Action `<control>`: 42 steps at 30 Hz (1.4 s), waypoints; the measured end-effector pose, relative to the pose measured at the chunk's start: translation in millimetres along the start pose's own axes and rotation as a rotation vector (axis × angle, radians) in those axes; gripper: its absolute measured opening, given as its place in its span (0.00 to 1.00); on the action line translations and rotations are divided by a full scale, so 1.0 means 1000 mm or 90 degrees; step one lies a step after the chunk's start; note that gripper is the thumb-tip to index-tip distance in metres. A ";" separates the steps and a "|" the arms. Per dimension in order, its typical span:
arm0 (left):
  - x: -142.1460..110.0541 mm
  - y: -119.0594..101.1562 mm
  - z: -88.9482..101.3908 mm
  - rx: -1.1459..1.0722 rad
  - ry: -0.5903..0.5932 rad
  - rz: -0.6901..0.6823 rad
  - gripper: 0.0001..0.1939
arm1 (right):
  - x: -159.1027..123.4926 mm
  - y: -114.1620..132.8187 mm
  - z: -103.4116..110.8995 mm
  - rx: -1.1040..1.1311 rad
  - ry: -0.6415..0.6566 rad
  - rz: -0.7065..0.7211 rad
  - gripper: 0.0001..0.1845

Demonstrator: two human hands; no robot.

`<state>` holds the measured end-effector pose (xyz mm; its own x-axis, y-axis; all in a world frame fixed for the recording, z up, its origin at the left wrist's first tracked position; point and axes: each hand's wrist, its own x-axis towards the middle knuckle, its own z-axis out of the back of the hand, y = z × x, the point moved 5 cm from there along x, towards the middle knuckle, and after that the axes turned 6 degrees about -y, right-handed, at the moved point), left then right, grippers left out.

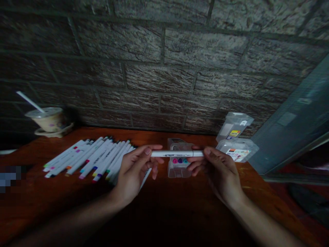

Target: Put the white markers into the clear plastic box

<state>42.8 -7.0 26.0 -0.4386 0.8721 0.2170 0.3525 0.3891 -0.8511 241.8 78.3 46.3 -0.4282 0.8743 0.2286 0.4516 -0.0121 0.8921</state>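
A white marker (174, 154) is held level in front of me, with a hand at each end. My left hand (135, 168) pinches its left end between thumb and fingers. At the other end, my right hand (221, 169) grips the marker near the cap, thumb on top. Behind and below it stands a clear plastic case (180, 171) with a few markers in it, their pink, purple and teal ends showing. Several white markers (95, 154) with coloured ends lie side by side left of my left hand, which hides some of them.
On the right are a clear case with a label (238, 151) and a taller clear container (233, 125). A lidded cup with a straw (48, 120) stands at the back left of the wooden table (164, 212). A brick wall (144, 79) rises behind.
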 end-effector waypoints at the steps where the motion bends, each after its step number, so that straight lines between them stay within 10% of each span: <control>1: 0.000 0.000 0.000 -0.008 0.002 0.002 0.16 | 0.000 0.000 0.000 0.005 0.004 -0.003 0.11; 23: 0.000 0.003 0.001 -0.037 0.029 0.017 0.15 | 0.003 -0.001 0.002 0.004 -0.004 -0.026 0.12; 42: -0.003 -0.004 -0.004 0.265 0.000 -0.048 0.12 | 0.002 -0.002 0.004 -0.155 -0.017 0.100 0.09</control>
<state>46.3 -9.9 30.2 -0.4498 0.8462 0.2857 -0.0447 0.2982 -0.9535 243.0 82.2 43.7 -0.3459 0.8648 0.3640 0.3082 -0.2617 0.9146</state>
